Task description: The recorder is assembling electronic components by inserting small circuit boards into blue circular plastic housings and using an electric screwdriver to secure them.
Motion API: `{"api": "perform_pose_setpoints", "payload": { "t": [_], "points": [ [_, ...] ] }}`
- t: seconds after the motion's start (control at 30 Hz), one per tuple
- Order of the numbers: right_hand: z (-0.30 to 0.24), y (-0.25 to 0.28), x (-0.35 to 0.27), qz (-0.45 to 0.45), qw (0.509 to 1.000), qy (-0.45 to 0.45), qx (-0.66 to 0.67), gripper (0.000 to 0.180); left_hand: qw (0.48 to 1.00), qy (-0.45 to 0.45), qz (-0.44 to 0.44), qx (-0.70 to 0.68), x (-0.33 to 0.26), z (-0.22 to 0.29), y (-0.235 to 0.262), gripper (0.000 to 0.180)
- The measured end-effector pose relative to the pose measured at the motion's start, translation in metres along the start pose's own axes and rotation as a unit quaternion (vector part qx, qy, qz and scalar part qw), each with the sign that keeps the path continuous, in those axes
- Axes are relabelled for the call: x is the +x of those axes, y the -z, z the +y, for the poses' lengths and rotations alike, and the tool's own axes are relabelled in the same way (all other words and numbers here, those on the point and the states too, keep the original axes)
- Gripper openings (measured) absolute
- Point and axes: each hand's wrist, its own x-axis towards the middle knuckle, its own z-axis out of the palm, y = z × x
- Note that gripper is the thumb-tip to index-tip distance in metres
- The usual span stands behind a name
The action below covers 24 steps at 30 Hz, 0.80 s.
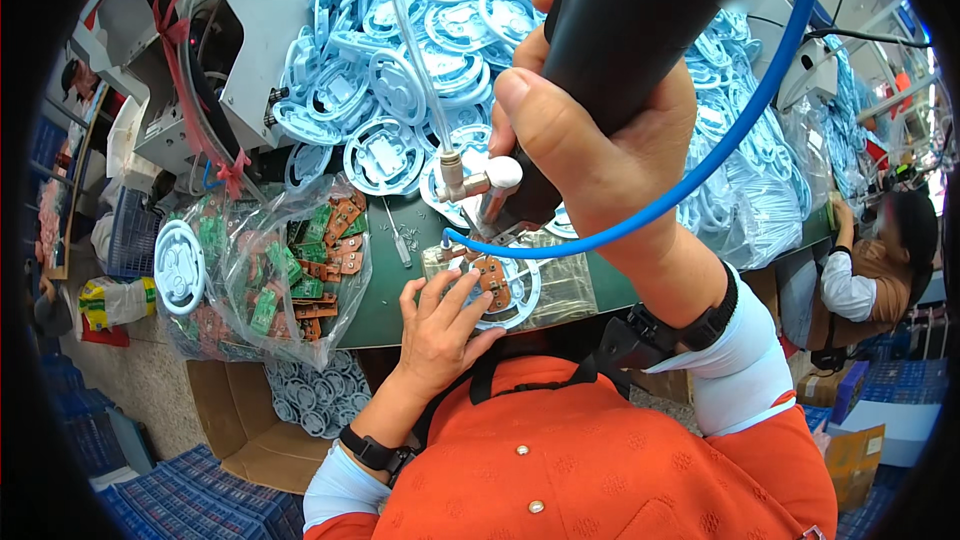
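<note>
I have the right hand clenched around the black driver, its tip down on the brown board seated in the white ring. My left hand presses open fingers on the ring's near edge, just below the tip, grasping nothing. I judge this the fastening step; next calls for a steady ring and a plumb driver.

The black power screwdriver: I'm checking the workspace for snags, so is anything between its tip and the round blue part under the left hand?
Nothing visible. The black power screwdriver in the right hand points down at the round blue part, which the left hand steadies. The blue hose loops beside the tip.
</note>
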Motion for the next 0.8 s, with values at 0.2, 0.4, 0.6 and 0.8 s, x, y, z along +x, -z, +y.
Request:
{"api": "perform_pose_setpoints", "payload": {
  "t": [0.2,0.4,0.6,0.8],
  "points": [
    [-0.002,-0.009,0.0,0.004,1.0,-0.016,-0.011,0.039,1.0,-0.002,-0.003,0.006,0.003,0.0,0.002,0.049],
    [-0.006,-0.013,-0.012,0.023,0.991,-0.001,-0.133,0.042,1.0,-0.006,-0.015,0.0,0.006,0.0,0.006,0.047],
    [-0.003,0.004,-0.007,-0.009,0.993,-0.053,-0.109,0.048,1.0,-0.003,-0.018,0.006,0.005,0.001,0.003,0.052],
    [-0.05,0.011,0.014,0.024,0.998,-0.003,-0.065,0.046,1.0,-0.002,-0.015,0.027,0.017,0.007,-0.003,0.056]
  ]
}}
